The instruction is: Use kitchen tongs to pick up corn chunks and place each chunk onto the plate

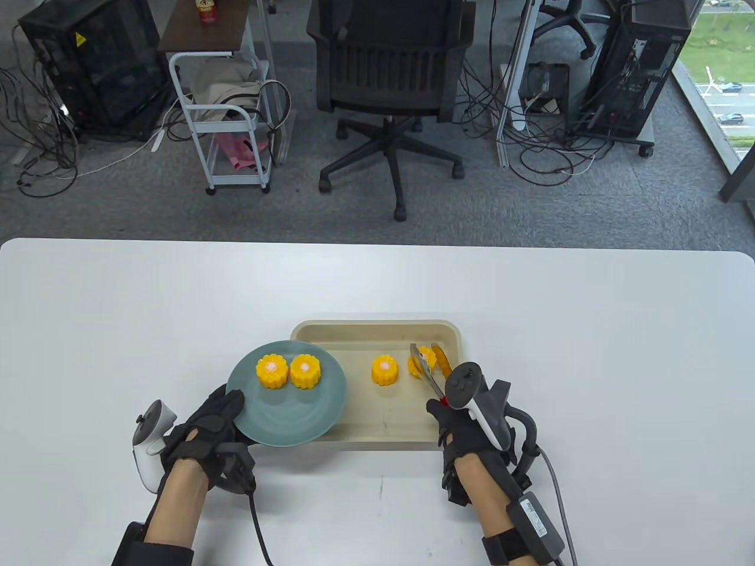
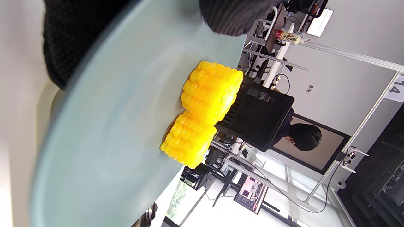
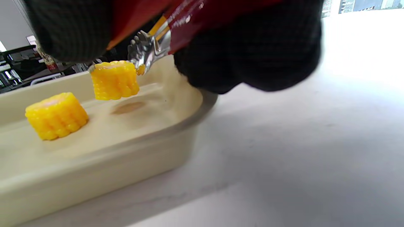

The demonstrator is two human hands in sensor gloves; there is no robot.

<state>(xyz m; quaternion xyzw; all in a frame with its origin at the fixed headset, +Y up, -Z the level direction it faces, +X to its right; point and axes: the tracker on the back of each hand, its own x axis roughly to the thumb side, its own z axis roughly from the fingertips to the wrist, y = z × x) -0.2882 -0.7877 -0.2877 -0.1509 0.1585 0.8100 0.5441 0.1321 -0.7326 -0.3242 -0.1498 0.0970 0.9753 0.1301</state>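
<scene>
tongs [image 1: 429,375] aimed up-left — away, gripping chunk [image 1: 422,361]

Office room behind a white table

A black swivel chair [image 1: 389,88] stands at top centre on grey carpet [image 1: 147,212]; a white wheeled cart [image 1: 227,127] at upper left, black computer towers [image 1: 94,65] in both upper corners amid tangled cables [image 1: 531,147], and a daylit window [image 1: 722,65] along the right edge.

Both hands, left hand [image 1: 209,427] & right hand [image 1: 466,433]: black knit gloves, bare forearms, black wrist straps. White/grey trackers on backs; black cables run to bottom edge.
</scene>
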